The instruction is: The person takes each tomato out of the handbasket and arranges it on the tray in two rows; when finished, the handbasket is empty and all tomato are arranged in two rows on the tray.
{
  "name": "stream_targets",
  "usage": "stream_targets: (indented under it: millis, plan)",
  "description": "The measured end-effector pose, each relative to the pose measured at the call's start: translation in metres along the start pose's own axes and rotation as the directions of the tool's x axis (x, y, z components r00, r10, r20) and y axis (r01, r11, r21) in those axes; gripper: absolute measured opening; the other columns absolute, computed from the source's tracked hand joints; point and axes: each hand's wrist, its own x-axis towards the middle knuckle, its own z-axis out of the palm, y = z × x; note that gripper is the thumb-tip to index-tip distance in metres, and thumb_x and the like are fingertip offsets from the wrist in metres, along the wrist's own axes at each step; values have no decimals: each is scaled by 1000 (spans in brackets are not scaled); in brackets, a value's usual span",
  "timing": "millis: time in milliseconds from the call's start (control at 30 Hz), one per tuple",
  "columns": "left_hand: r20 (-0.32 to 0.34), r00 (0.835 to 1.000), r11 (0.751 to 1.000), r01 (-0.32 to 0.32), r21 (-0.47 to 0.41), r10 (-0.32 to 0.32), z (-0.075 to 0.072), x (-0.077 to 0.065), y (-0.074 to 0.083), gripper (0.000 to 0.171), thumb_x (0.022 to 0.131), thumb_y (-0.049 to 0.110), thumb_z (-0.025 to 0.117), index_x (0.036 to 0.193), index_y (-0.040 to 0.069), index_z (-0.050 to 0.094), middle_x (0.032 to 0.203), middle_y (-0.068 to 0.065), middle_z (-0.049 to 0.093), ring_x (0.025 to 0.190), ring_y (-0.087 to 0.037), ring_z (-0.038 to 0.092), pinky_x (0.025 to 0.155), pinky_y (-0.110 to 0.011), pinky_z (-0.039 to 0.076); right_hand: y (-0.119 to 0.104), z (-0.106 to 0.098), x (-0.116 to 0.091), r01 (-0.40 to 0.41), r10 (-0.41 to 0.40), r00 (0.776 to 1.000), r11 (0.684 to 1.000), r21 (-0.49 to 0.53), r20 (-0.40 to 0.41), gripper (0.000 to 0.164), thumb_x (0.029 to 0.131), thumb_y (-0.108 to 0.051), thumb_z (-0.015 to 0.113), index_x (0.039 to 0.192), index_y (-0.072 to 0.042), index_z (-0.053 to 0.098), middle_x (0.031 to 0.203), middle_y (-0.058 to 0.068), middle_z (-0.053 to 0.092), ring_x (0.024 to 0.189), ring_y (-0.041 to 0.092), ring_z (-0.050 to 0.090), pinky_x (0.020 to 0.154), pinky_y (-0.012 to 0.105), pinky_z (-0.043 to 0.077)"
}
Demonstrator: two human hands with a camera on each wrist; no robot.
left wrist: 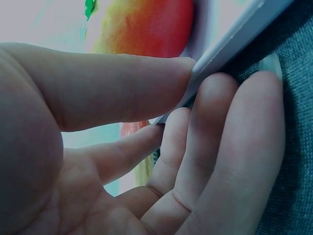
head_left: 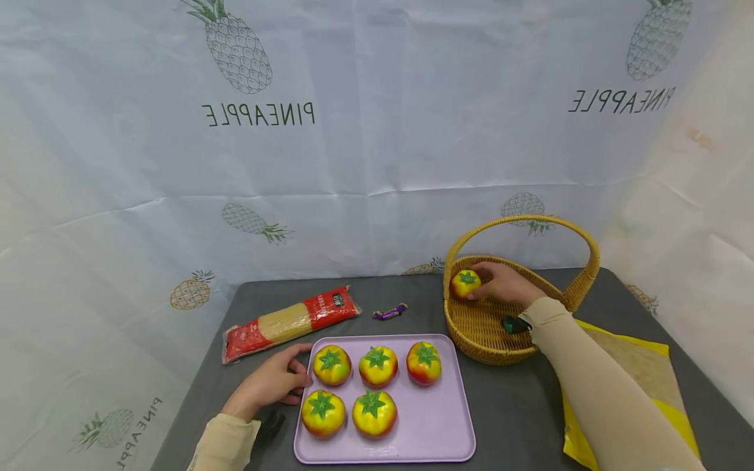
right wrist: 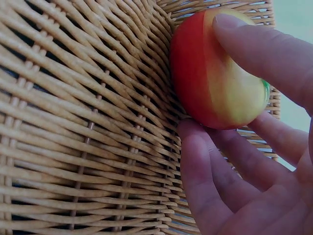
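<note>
In the wicker basket (head_left: 489, 327), my right hand (head_left: 503, 282) holds a yellow-and-red toy tomato (head_left: 466, 283) near the left wall. The right wrist view shows the thumb on one side of that tomato (right wrist: 215, 73) and the fingers on the other. My left hand (head_left: 272, 379) grips the left rim of a lilac tray (head_left: 432, 425), its thumb (left wrist: 132, 88) on the rim and its fingers against the outer side. Several similar tomatoes with green star-shaped leaves sit on the tray, three in the back row and two in front.
A red-ended pack of dry noodles (head_left: 291, 322) lies behind the left hand. A small purple-wrapped candy (head_left: 390, 312) lies behind the tray. Partly under the right forearm is a yellow-edged bag (head_left: 642, 366). The basket's tall handle (head_left: 524, 219) arches above the right hand.
</note>
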Motion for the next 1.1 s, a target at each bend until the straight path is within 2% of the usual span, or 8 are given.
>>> stream_targets:
  millis: [233,567,667,867,1100]
  plan:
    - [5,1000,1000,-5,-13,6,0,-1,0,64,95,6,75,155,16,55,103,-12,62,80,-25,65,67,-39,66,4,1,2,-15,14,1000,1000,-22,-6,81,93,-40,84,156,-2,51,156,26,55,139,44,55,118,64,47]
    - [6,1000,1000,-3,-10,3,0,0,1,65,95,5,74,156,14,54,103,-12,62,80,-25,64,67,-39,66,-7,-8,-22,29,-31,999,998,-59,-33,78,92,-45,85,153,-6,56,151,25,60,134,43,60,109,59,54]
    - [-4,1000,1000,2,-12,-2,0,-1,0,65,95,5,74,156,15,54,103,-12,62,80,-25,65,67,-39,66,-16,-11,-32,54,-57,997,996,-77,-43,79,91,-48,85,153,-7,57,149,24,62,134,42,60,108,59,55]
    - [14,1000,1000,-17,-23,17,3,1,-3,63,95,7,76,155,15,55,102,-12,61,79,-25,65,67,-39,66,-35,-17,-67,87,-92,994,993,-80,-58,81,90,-49,86,153,-8,57,141,18,67,120,33,69,98,50,61]
    - [0,1000,1000,-21,-18,21,-2,0,-4,64,95,7,75,155,15,55,102,-12,61,79,-26,65,68,-39,66,-67,-9,-103,128,-138,988,984,-124,-73,79,87,-50,88,151,-14,60,132,9,72,114,28,71,94,47,63]
